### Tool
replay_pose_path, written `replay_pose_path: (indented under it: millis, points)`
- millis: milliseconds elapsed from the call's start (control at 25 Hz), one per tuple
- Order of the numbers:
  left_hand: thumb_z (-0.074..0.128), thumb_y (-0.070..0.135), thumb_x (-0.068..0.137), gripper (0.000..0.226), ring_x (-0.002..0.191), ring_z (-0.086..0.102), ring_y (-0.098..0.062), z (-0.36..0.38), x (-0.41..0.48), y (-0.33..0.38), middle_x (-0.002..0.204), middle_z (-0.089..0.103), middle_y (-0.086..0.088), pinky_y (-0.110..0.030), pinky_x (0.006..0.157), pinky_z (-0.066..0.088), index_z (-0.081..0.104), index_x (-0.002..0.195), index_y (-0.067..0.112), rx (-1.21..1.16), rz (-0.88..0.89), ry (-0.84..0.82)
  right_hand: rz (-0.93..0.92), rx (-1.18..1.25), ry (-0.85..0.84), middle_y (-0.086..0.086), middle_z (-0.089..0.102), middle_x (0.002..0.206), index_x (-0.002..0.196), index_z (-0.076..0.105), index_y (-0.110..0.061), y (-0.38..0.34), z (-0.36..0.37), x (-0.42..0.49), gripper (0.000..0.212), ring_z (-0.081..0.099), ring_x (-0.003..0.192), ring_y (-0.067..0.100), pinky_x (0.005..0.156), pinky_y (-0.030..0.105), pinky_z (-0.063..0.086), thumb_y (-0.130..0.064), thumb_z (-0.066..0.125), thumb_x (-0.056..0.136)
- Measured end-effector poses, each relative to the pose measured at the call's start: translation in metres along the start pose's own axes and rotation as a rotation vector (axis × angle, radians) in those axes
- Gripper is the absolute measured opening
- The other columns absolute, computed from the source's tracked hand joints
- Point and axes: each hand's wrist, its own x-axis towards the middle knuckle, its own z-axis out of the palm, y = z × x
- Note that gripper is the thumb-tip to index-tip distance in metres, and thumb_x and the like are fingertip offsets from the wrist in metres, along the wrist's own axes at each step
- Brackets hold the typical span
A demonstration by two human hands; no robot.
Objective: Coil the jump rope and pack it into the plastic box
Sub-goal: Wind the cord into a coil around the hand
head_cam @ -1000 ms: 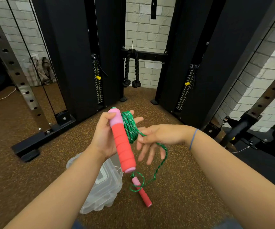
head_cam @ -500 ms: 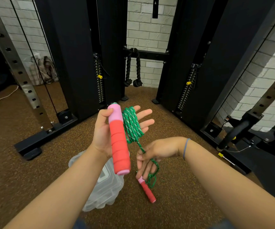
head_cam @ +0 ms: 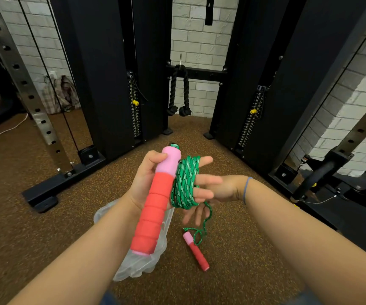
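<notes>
1. I have the left hand (head_cam: pixel 149 183) pinching the pink top of one handle (head_cam: pixel 155 205) under the thumb, with the other left fingers (head_cam: pixel 204 160) spread flat. The green rope (head_cam: pixel 185 183) is looped around those fingers, just beside the handle.
2. My right hand (head_cam: pixel 210 192) sits behind the coil with its fingers loosely open. The rope tail seems to run through them; I cannot tell how firmly they hold it.
3. To wind well, I should keep the left fingers stiff and apart so the loops stay even, and lay each turn next to the previous one, toward the fingertips.
4. Little slack remains: the second handle (head_cam: pixel 196 249) lies on the floor (head_cam: pixel 45 238) below my right fingers. I would lift it gently, so the loops don't slip.
5. The plastic box (head_cam: pixel 142 258) waits on the floor under my left wrist.
</notes>
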Motion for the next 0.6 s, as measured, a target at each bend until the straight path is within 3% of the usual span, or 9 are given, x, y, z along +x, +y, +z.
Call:
replay_pose_path:
  millis: [80, 160, 280, 400, 480, 560, 600]
  points:
    - [0.060, 0.036, 0.074, 0.072, 0.099, 0.065, -0.043, 0.008, -0.003, 0.000, 0.118, 0.061, -0.034, -0.048, 0.094, 0.046, 0.049, 0.132, -0.005, -0.009, 0.010, -0.128, 0.016, 0.008, 0.078, 0.017, 0.071, 0.104, 0.109, 0.057, 0.005, -0.004, -0.002, -0.003, 0.028, 0.068, 0.077, 0.017, 0.069, 0.029, 0.048, -0.004, 0.033, 0.097]
    - [0.064, 0.033, 0.070, 0.070, 0.092, 0.067, -0.043, 0.004, 0.001, -0.003, 0.110, 0.064, -0.034, -0.046, 0.086, 0.051, 0.054, 0.126, -0.007, 0.012, -0.072, -0.123, 0.022, 0.019, 0.193, 0.004, 0.072, 0.083, 0.093, 0.061, -0.008, -0.008, -0.006, -0.005, 0.028, 0.065, 0.072, 0.018, 0.065, 0.028, 0.048, 0.003, 0.035, 0.094]
    - [0.059, 0.035, 0.077, 0.058, 0.096, 0.068, -0.041, 0.003, -0.001, -0.001, 0.111, 0.066, -0.030, -0.043, 0.087, 0.052, 0.060, 0.124, 0.000, 0.089, -0.111, -0.206, 0.006, -0.067, 0.278, 0.001, 0.070, 0.077, 0.099, 0.057, -0.010, -0.015, -0.014, -0.007, 0.024, 0.063, 0.061, 0.013, 0.054, 0.026, 0.040, 0.000, 0.037, 0.093]
    - [0.075, 0.044, 0.056, 0.075, 0.080, 0.072, -0.036, 0.003, -0.002, 0.000, 0.100, 0.072, -0.025, -0.035, 0.075, 0.058, 0.060, 0.119, 0.006, 0.303, -0.172, -0.073, 0.043, -0.172, 0.415, -0.007, 0.063, 0.051, 0.086, 0.055, -0.015, -0.024, -0.022, -0.011, 0.015, 0.058, 0.049, 0.012, 0.046, 0.025, 0.034, -0.006, 0.044, 0.093]
    - [0.073, 0.038, 0.059, 0.073, 0.095, 0.067, -0.047, -0.003, 0.001, -0.002, 0.112, 0.069, -0.023, -0.040, 0.078, 0.058, 0.054, 0.122, 0.007, 0.334, -0.146, 0.003, 0.080, -0.246, 0.524, -0.004, 0.063, 0.052, 0.078, 0.052, -0.016, -0.028, -0.026, -0.014, 0.013, 0.054, 0.045, 0.014, 0.045, 0.025, 0.033, -0.017, 0.055, 0.090]
    - [0.063, 0.035, 0.066, 0.063, 0.115, 0.051, -0.057, -0.007, 0.004, -0.004, 0.129, 0.061, -0.021, -0.048, 0.090, 0.051, 0.055, 0.124, 0.010, 0.391, -0.108, 0.128, 0.129, -0.395, 0.612, -0.003, 0.063, 0.056, 0.068, 0.048, -0.016, -0.030, -0.029, -0.017, 0.026, 0.052, 0.042, 0.014, 0.047, 0.025, 0.039, -0.028, 0.062, 0.086]
    - [0.061, 0.036, 0.067, 0.064, 0.114, 0.052, -0.055, -0.009, 0.006, -0.005, 0.130, 0.061, -0.019, -0.050, 0.094, 0.048, 0.054, 0.125, 0.011, 0.431, -0.123, 0.186, 0.146, -0.449, 0.639, -0.003, 0.061, 0.055, 0.065, 0.046, -0.016, -0.031, -0.030, -0.017, 0.031, 0.052, 0.042, 0.014, 0.048, 0.024, 0.042, -0.031, 0.064, 0.085]
